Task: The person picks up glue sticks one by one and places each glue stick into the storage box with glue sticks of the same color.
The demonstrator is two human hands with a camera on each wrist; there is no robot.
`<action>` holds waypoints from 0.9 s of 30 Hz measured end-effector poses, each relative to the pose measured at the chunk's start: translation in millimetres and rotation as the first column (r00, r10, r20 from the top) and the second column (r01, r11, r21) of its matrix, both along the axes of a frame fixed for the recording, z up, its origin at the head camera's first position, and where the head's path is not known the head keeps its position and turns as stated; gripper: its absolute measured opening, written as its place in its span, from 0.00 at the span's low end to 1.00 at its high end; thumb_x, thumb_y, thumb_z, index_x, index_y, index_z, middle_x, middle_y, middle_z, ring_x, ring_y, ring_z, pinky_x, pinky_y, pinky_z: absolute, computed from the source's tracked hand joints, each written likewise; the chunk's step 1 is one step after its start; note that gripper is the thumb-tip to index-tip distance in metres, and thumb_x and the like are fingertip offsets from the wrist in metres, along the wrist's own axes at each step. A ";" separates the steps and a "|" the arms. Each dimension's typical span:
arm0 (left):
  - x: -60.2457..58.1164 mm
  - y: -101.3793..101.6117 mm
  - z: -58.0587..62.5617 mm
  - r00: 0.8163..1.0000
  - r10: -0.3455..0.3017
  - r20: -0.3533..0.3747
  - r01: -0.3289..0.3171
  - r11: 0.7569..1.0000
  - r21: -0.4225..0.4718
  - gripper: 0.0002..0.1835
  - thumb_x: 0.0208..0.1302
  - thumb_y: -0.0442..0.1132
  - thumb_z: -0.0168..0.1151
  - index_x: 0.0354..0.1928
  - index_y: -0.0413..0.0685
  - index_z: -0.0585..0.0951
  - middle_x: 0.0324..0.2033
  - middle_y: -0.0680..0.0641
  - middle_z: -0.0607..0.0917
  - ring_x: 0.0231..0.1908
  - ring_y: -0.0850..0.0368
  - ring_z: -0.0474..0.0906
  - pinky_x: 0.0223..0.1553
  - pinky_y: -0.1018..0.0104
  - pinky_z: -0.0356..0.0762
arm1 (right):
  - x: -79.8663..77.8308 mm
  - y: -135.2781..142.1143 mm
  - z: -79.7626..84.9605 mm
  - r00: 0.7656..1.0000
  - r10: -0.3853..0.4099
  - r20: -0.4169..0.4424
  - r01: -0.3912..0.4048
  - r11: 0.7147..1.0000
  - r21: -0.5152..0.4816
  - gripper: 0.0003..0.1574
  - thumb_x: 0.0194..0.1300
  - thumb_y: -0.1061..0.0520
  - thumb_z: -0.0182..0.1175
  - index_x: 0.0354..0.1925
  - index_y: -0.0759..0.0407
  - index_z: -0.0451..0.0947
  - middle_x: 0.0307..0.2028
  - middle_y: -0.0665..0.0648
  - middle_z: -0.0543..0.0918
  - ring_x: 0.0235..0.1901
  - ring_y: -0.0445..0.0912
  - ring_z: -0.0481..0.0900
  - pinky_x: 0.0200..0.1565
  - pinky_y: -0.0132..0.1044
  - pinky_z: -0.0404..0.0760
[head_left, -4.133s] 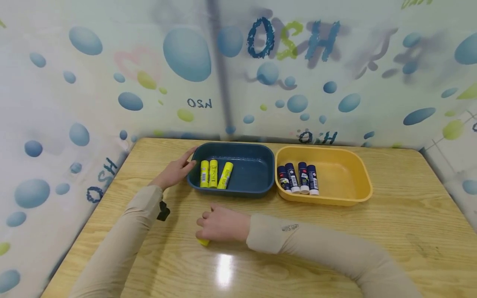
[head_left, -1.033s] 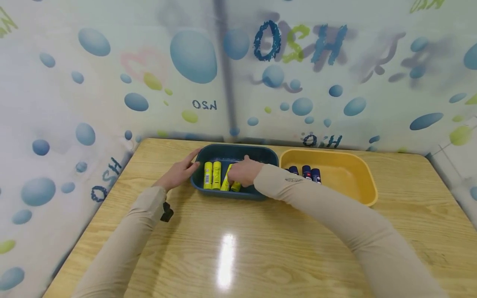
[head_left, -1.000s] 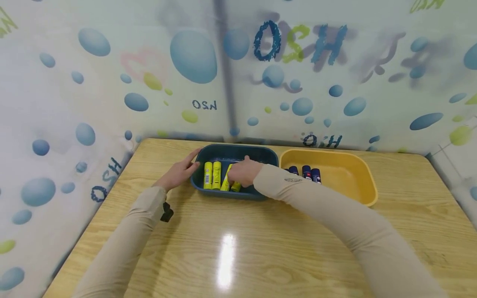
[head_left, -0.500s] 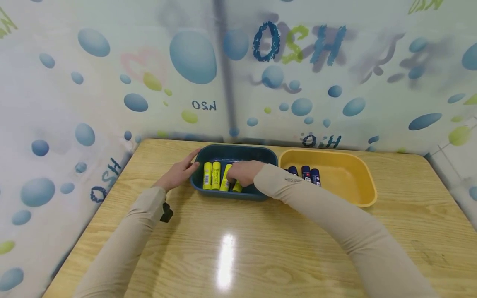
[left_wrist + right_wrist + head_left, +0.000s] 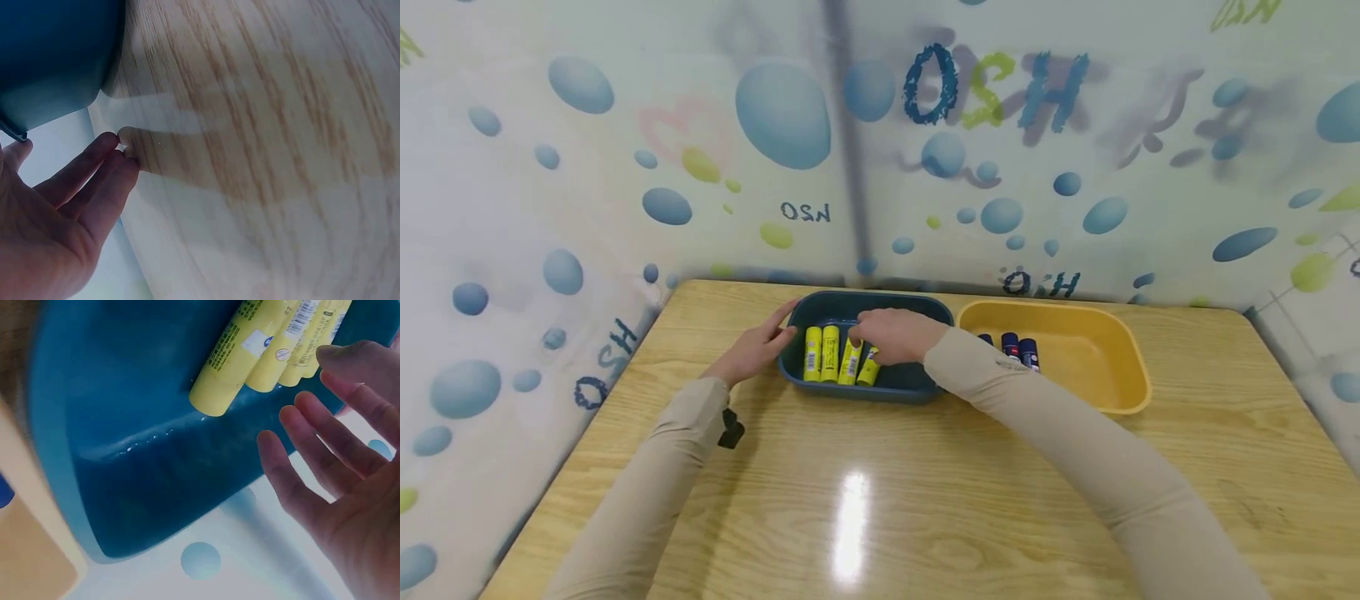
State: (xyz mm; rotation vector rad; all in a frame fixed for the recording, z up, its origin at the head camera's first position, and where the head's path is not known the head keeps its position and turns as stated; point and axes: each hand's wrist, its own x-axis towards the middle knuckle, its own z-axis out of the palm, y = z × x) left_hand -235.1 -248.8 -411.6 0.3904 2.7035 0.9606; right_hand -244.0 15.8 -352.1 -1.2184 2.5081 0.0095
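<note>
Several yellow glue sticks (image 5: 830, 354) lie side by side in the left part of a dark blue plastic bin (image 5: 919, 373). My right hand (image 5: 897, 335) is over them, overlapping the upper ends of the two rightmost sticks in the head view. In the right wrist view its fingers (image 5: 312, 447) are spread and hold nothing, and the rightmost glue stick (image 5: 228, 365) lies tilted against the others. My left hand (image 5: 748, 352) stays at the bin's left end, its thumb (image 5: 19, 153) at the rim and its other fingers extended close to the tabletop.
A yellow-orange bin (image 5: 1093, 362) stands right beside the blue one. Several dark blue glue sticks (image 5: 1028, 354) lie in its left part, partly covered by my right sleeve (image 5: 1000, 387). Behind the wooden table (image 5: 775, 500) rises a bubble-patterned wall (image 5: 887, 208).
My right hand carried a yellow glue stick from the table into the blue bin beside the others, then let go and lifted slightly. The left hand has stayed at the bin's end.
</note>
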 end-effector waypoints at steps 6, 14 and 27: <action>0.5 0.8 -0.5 1.000 -0.004 -0.006 0.004 1.000 0.000 0.31 0.78 0.51 0.39 0.77 0.54 0.47 0.59 0.28 0.72 0.58 0.32 0.70 0.57 0.39 0.65 | 13.2 8.7 7.5 0.999 0.019 -0.038 -0.020 0.999 -0.035 0.23 0.66 0.58 0.64 0.59 0.55 0.76 0.50 0.54 0.76 0.45 0.45 0.75 0.49 0.35 0.76; 1.1 0.3 1.5 1.000 -0.005 0.001 0.005 1.000 0.018 0.31 0.78 0.49 0.40 0.77 0.53 0.46 0.61 0.28 0.70 0.59 0.31 0.68 0.58 0.38 0.62 | 33.5 17.5 18.5 0.996 0.056 -0.070 -0.064 0.991 -0.118 0.24 0.65 0.56 0.64 0.59 0.56 0.76 0.51 0.55 0.77 0.45 0.46 0.75 0.50 0.38 0.76; -0.7 -0.6 -0.9 1.000 -0.014 -0.013 0.014 1.000 0.008 0.32 0.78 0.51 0.40 0.77 0.53 0.47 0.62 0.27 0.68 0.60 0.31 0.67 0.58 0.37 0.62 | 57.3 47.1 20.3 0.983 0.045 -0.180 -0.076 0.983 -0.167 0.22 0.65 0.54 0.65 0.57 0.56 0.77 0.51 0.55 0.79 0.47 0.47 0.78 0.48 0.41 0.77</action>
